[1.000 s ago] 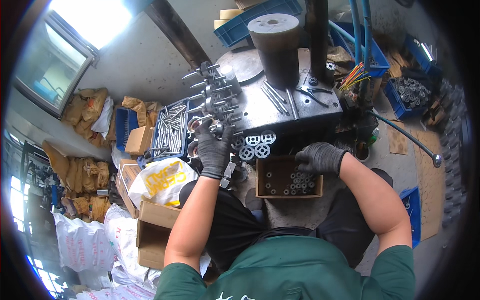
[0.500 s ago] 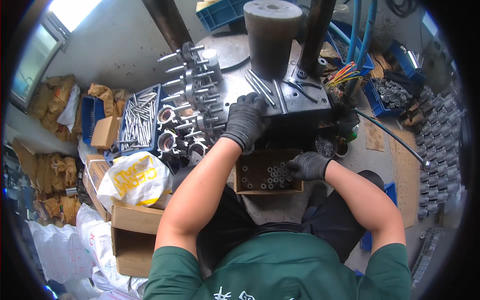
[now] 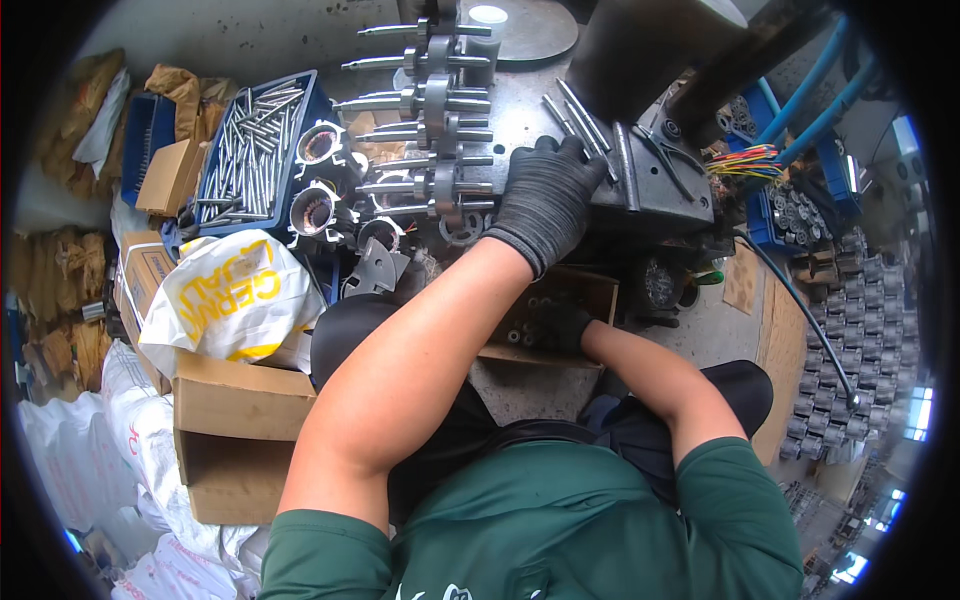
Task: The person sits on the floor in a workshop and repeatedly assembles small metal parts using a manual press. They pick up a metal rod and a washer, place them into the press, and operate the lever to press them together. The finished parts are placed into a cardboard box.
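Observation:
My left hand (image 3: 548, 195), in a dark knitted glove, is over the near edge of the grey metal machine table (image 3: 520, 115). Its fingers are bent and closed, with their tips hidden beside thin steel shafts (image 3: 586, 118). A thicker steel rod (image 3: 626, 168) and a pair of pliers (image 3: 668, 165) lie just right of them. Lower down, my gloved right hand (image 3: 562, 326) reaches into an open box (image 3: 590, 285) among small metal rings (image 3: 515, 336). Shadow hides its fingers.
Rotors on shafts (image 3: 437, 100) stand in a row left of my left hand. Beyond them are motor housings (image 3: 318, 210) and a blue bin of shafts (image 3: 250, 150). A black-hosed lever (image 3: 810, 315) juts out at right, near stacked metal parts (image 3: 860, 340).
The view has shifted, so the table sits differently in it. My left hand is now closer to the steel shafts. My right hand has moved left and deeper into the box of rings.

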{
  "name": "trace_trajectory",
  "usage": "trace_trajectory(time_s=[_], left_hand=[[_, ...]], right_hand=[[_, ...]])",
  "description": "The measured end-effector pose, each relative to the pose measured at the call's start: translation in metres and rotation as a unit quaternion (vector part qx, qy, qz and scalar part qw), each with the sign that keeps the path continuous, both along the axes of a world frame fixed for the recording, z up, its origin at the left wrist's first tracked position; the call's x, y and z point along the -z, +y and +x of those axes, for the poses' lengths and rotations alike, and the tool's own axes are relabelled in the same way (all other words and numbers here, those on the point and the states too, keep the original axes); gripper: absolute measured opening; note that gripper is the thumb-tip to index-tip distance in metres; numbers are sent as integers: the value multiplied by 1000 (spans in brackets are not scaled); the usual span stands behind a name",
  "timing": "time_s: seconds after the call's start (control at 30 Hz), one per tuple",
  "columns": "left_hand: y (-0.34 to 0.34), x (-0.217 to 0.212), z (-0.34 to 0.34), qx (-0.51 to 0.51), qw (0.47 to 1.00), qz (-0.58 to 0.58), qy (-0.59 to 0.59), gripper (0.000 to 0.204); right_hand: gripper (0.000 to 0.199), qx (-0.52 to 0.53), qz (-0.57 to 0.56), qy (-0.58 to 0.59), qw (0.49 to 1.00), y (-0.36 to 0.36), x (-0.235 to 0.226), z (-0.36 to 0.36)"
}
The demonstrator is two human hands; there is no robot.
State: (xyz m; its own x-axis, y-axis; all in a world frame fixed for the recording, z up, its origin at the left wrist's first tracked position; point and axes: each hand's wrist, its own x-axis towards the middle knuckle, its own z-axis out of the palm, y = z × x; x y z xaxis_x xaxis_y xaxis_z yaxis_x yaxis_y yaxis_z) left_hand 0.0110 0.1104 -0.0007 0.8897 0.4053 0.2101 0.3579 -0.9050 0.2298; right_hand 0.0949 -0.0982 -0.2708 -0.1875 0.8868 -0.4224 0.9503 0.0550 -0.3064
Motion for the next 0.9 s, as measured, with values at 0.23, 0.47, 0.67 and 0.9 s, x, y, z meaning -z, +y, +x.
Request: trace_trajectory(time_s=[0.23, 0.47, 0.67, 0.9], left_hand=[[4, 10, -3, 16, 999, 4, -51, 49], [4, 3, -8, 56, 996, -51, -55, 31], [-7, -3, -13, -55, 953, -247, -167, 42], [-13, 3, -16, -114, 858, -373, -335, 28]], right_hand=[[57, 103, -111, 79, 985, 14, 55, -30], [60, 46, -157, 54, 985, 5, 111, -18], [54, -1, -20, 146, 989, 1, 10, 9], [34, 68, 59, 171, 981, 13, -231, 50]])
